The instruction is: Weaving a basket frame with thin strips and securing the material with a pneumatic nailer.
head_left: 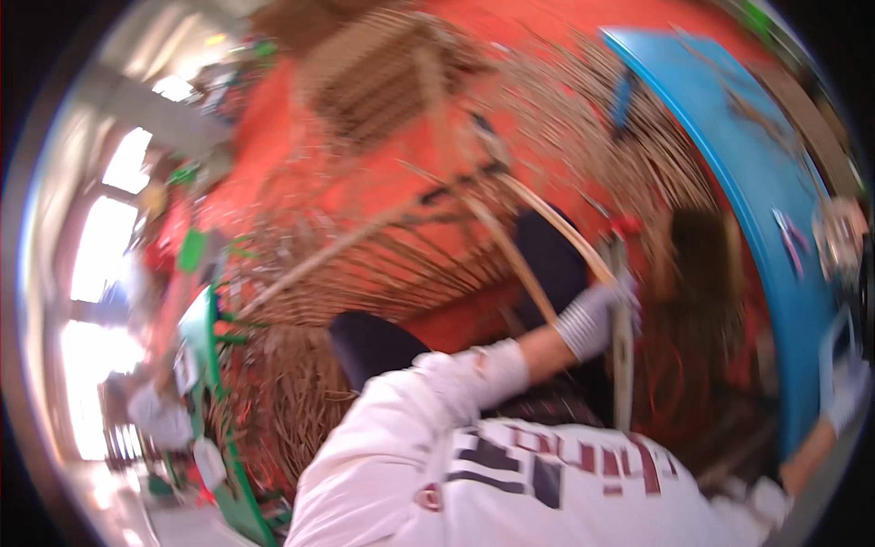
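Note:
My left hand [597, 319], in a white striped glove, is closed at the lower end of a bent, pale cane pole [565, 230]. A second cane pole [515, 251] runs down to my left wrist. Beside that hand stands a pale flat bar [623, 365]. Both poles rise toward a slatted cane frame [392, 264], which has dark wrappings at its corner joint and lies across my knees. Far to the right, my right hand [848, 397], also gloved, is at a pale blue, frame-like thing [828, 360]. Blur hides its fingers and whether it grips this.
A long blue table [766, 182] curves along the right, with a pink-and-dark tool [789, 239] on it. Loose cane sticks [656, 155] cover the red floor [565, 46]. A green plastic chair [208, 356] stands left, near a cane bundle [292, 392]. Another slatted piece [365, 77] lies ahead.

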`<action>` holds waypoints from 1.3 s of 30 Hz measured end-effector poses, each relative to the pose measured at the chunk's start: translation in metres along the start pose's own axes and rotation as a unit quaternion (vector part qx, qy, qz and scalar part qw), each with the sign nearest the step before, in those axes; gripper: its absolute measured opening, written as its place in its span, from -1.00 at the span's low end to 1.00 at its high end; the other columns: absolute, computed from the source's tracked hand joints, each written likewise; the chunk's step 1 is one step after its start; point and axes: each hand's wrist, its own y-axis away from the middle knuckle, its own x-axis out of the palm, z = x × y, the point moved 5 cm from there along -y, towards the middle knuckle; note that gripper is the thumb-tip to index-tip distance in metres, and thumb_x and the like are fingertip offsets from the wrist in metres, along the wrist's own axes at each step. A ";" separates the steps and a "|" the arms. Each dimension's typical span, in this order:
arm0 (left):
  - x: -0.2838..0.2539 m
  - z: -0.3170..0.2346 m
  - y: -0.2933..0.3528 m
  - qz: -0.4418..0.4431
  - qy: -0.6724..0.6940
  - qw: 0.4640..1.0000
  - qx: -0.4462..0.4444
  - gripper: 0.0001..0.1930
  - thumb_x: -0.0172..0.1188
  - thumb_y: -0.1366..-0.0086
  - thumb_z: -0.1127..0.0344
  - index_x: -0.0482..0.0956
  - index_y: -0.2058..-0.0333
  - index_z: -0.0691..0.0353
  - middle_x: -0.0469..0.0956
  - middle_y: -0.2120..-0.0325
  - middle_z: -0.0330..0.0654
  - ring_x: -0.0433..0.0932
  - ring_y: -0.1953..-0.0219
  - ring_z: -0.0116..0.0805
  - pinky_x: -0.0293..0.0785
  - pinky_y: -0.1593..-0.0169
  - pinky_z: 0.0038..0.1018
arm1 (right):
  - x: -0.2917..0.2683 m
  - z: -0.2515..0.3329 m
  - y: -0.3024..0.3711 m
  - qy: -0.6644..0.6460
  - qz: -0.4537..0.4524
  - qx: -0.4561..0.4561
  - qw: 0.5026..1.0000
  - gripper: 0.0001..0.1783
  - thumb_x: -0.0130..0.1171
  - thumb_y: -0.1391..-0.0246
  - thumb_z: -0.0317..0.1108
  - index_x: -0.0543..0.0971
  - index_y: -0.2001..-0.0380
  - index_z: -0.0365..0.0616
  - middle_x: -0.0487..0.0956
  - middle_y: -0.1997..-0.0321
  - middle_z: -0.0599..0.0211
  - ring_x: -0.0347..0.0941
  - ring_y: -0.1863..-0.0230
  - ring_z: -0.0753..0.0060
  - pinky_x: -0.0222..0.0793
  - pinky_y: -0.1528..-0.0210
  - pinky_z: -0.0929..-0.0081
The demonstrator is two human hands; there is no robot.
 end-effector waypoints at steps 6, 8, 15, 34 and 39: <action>0.011 -0.003 0.004 0.025 0.024 0.999 -0.034 -0.61 0.17 -0.31 0.25 0.35 -0.08 -0.02 0.48 0.28 -0.17 0.52 0.24 -0.17 0.47 0.08 0.02 | 0.192 0.015 0.089 0.038 0.118 0.131 0.984 -0.70 0.10 -0.26 -0.43 0.50 -0.02 -0.32 0.50 0.21 0.32 0.39 0.22 0.58 0.31 0.17 0.64; 0.016 -0.002 0.005 0.053 0.054 0.996 -0.053 -0.56 0.22 -0.24 0.41 0.30 -0.04 -0.09 0.45 0.30 -0.19 0.51 0.26 -0.20 0.52 0.12 -0.10 | 0.252 0.045 0.122 0.161 0.175 0.092 0.967 -0.77 0.12 -0.25 -0.44 0.54 0.07 -0.30 0.51 0.33 0.36 0.41 0.35 0.60 0.33 0.26 0.62; 0.018 -0.001 0.012 0.065 -0.020 0.997 -0.021 -0.36 0.25 -0.12 0.61 0.18 -0.11 -0.01 0.41 0.14 -0.15 0.54 0.19 -0.19 0.56 0.05 -0.16 | 0.340 0.051 0.163 0.230 0.368 0.113 0.894 -0.86 0.14 -0.24 -0.44 0.59 0.17 -0.22 0.51 0.38 0.47 0.38 0.40 0.71 0.32 0.32 0.71; 0.038 -0.006 0.023 0.066 -0.092 0.993 0.028 -0.26 0.27 -0.05 0.59 0.12 -0.20 0.20 0.32 0.04 -0.07 0.50 0.06 -0.16 0.50 -0.07 -0.12 | 0.472 0.011 0.178 0.436 0.509 -0.061 0.740 -0.68 0.27 -0.10 -0.17 0.60 0.31 -0.26 0.61 0.44 0.19 0.55 0.38 0.36 0.48 0.21 0.41; 0.037 -0.006 0.022 0.050 -0.113 0.992 0.034 -0.28 0.25 -0.06 0.60 0.13 -0.19 0.19 0.32 0.05 -0.07 0.49 0.08 -0.17 0.50 -0.04 -0.14 | 0.481 0.015 0.169 0.451 0.507 -0.087 0.729 -0.68 0.28 -0.08 -0.18 0.61 0.33 -0.27 0.63 0.41 0.13 0.59 0.35 0.26 0.49 0.21 0.37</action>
